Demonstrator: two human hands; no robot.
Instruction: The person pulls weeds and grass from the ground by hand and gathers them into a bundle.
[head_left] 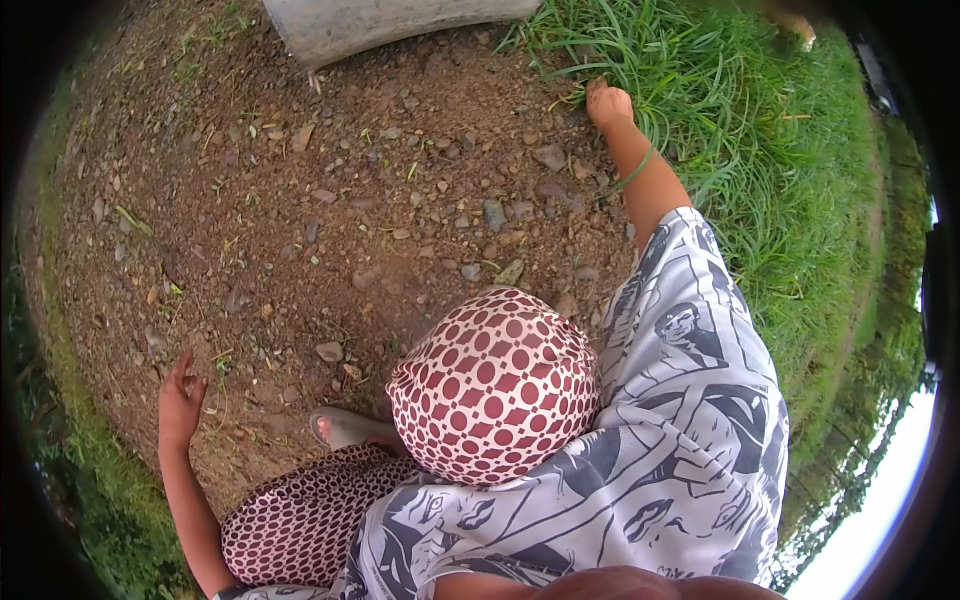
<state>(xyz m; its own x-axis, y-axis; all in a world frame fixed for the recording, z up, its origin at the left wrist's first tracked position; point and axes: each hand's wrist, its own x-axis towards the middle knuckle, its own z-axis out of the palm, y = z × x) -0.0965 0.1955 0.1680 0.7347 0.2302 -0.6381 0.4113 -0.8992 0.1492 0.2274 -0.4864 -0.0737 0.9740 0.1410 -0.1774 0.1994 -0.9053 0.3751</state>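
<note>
My right hand [608, 103] reaches far forward to where the green grass [720, 120] meets bare soil. Its fingers are curled down and closed at the grass edge; what they hold, if anything, is hidden. A long grass blade lies across my right forearm. Off to the left, my left hand [180, 402] hovers over or near the stony soil [290, 200], fingers apart and holding nothing. Between my arms are my bent knees in patterned trousers [495, 385], and a grey sandal [350, 428] shows on one foot.
A grey, curved, concrete-looking block [400, 22] lies at the top of the view. Small stones, such as a grey one [494, 215], are scattered over the soil. Dense grass runs down the right side, with trees and sky beyond.
</note>
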